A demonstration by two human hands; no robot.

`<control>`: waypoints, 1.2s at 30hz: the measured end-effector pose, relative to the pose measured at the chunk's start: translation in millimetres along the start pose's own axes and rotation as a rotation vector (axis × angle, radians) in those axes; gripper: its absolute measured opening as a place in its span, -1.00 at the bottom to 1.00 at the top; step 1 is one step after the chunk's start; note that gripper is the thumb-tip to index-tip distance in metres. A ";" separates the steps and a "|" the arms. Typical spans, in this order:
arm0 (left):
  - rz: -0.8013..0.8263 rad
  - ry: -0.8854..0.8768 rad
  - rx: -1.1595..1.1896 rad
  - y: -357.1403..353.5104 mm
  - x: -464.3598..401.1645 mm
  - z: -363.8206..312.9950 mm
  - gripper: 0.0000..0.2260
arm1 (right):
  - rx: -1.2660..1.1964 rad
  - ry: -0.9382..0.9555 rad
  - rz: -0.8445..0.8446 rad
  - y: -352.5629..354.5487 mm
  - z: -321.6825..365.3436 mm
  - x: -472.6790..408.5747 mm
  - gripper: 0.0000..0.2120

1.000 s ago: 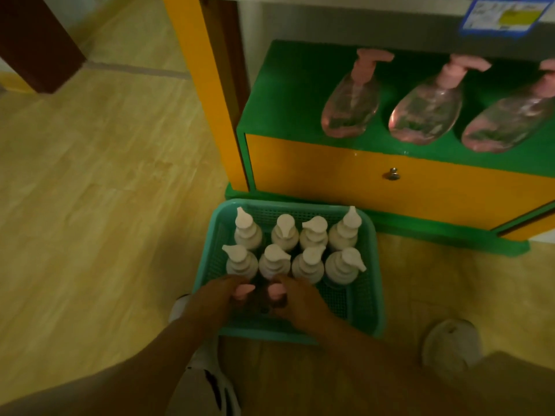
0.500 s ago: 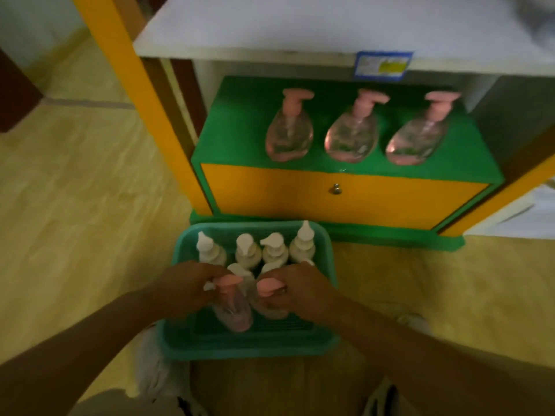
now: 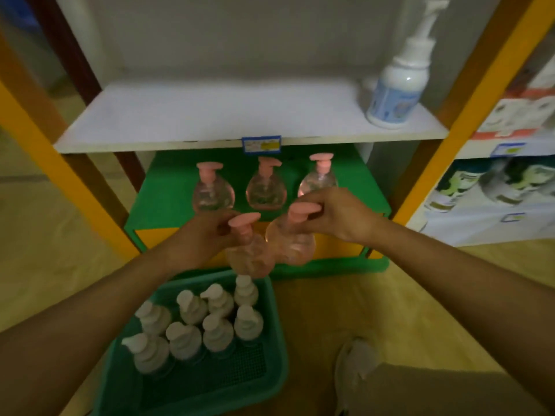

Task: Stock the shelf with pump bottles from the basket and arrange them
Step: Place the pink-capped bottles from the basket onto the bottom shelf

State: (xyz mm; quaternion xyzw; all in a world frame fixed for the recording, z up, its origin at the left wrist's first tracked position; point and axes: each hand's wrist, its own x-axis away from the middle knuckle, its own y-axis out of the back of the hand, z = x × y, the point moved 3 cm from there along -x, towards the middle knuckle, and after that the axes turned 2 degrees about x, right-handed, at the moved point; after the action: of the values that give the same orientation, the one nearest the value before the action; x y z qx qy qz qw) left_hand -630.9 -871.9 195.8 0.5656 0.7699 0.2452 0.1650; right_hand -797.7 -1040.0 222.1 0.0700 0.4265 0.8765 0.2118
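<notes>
Both hands have risen out of the basket (image 3: 271,376) since half a second ago, each carrying a pink pump bottle up in front of the green shelf (image 3: 168,199), and the view has tilted up to show the white shelf (image 3: 180,115) above it

At the left, the basket sits on the wooden floor (image 3: 45,250) holding white pump bottles (image 3: 192,325) standing upright in two rows, crowded toward its far side. Over its far rim, the left hand (image 3: 204,235) grips the neck of the left pink bottle (image 3: 250,256), fingers curled under the pump head. That bottle hangs tilted, its round body just beside the right pink bottle (image 3: 289,243); whether they touch cannot be told. The right hand (image 3: 339,214) pinches the pump head of this second bottle from above

Behind them, three more pink bottles (image 3: 265,184) stand in a row on the green shelf, well back from its front edge. The rightmost is partly hidden by the right hand. A blue price tag (image 3: 261,144) is fixed to the front edge of the white shelf. Further right on that shelf stands a tall white bottle (image 3: 396,82) with a blue label. At the lower right a pale shoe (image 3: 354,367) rests on the floor
</notes>
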 end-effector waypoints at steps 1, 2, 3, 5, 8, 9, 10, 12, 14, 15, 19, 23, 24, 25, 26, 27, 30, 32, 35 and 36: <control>-0.032 -0.014 -0.025 -4.3 -7.5 -5.8 -0.86 | 0.013 0.006 -0.036 11.1 -6.3 -0.8 -0.74; -0.070 -0.026 -0.051 -7.0 -14.3 -10.7 -0.83 | 0.022 0.011 -0.064 21.0 -12.5 -0.6 -0.74; -0.109 -0.043 -0.074 -9.0 -20.3 -15.2 -0.80 | 0.020 0.010 -0.082 29.4 -18.5 0.7 -0.73; -0.166 -0.082 -0.093 -12.3 -29.8 -21.7 -0.72 | -0.015 0.003 -0.108 41.6 -31.6 4.2 -0.72; -0.186 -0.091 -0.079 -17.4 -38.1 -27.2 -0.72 | -0.058 -0.007 -0.142 48.2 -47.1 9.4 -0.70; -0.189 -0.088 -0.075 -19.1 -39.6 -27.6 -0.74 | -0.061 -0.014 -0.147 48.4 -51.4 10.5 -0.69; -0.189 -0.081 -0.074 -20.6 -40.6 -27.3 -0.76 | -0.056 -0.018 -0.151 48.3 -55.4 11.1 -0.68; -0.174 -0.061 -0.063 -23.9 -41.6 -26.3 -0.79 | -0.039 -0.026 -0.164 49.1 -63.2 12.0 -0.69; -0.157 -0.050 -0.031 -27.6 -42.5 -22.7 -0.78 | -0.023 -0.065 -0.195 53.4 -73.5 12.3 -0.69; -0.150 -0.045 -0.011 -29.1 -42.3 -20.9 -0.77 | -0.017 -0.093 -0.218 57.3 -79.3 11.9 -0.68; -0.114 -0.031 0.052 -34.0 -42.0 -13.3 -0.75 | 0.108 -0.213 -0.294 78.2 -104.8 2.7 -0.66; -0.090 -0.058 0.107 -36.8 -41.2 -7.2 -0.74 | 0.262 -0.347 -0.390 91.8 -123.8 -9.8 -0.68; -0.089 -0.068 0.108 -37.4 -40.9 -6.6 -0.74 | 0.279 -0.392 -0.417 93.0 -127.3 -12.5 -0.66; -0.093 -0.076 0.106 -37.8 -41.0 -6.2 -0.75 | 0.299 -0.435 -0.442 93.4 -129.8 -15.2 -0.64; -0.099 -0.077 0.110 -37.9 -41.3 -5.3 -0.75 | 0.319 -0.469 -0.465 93.0 -131.5 -18.0 -0.62; -0.112 -0.070 0.118 -37.7 -41.5 -4.5 -0.75 | 0.332 -0.494 -0.487 91.4 -132.7 -20.6 -0.61; -0.189 -0.064 0.099 -35.7 -41.6 -1.0 -0.74 | 0.289 -0.562 -0.538 82.6 -137.0 -27.1 -0.61; -0.224 -0.077 0.075 -34.5 -41.0 -0.2 -0.75 | 0.253 -0.590 -0.573 77.7 -140.3 -30.3 -0.62; -0.240 -0.082 0.083 -33.9 -39.9 0.8 -0.74 | 0.250 -0.593 -0.583 76.7 -140.4 -36.0 -0.63; -0.237 -0.084 0.088 -34.4 -39.4 1.3 -0.75 | 0.256 -0.594 -0.576 77.1 -140.0 -37.8 -0.62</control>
State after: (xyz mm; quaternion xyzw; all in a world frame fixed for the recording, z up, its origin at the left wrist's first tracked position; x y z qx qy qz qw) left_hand -645.3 -917.5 174.4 0.4871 0.8338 0.1658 0.1999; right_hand -830.1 -1198.9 196.5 0.2231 0.4543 0.6634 0.5511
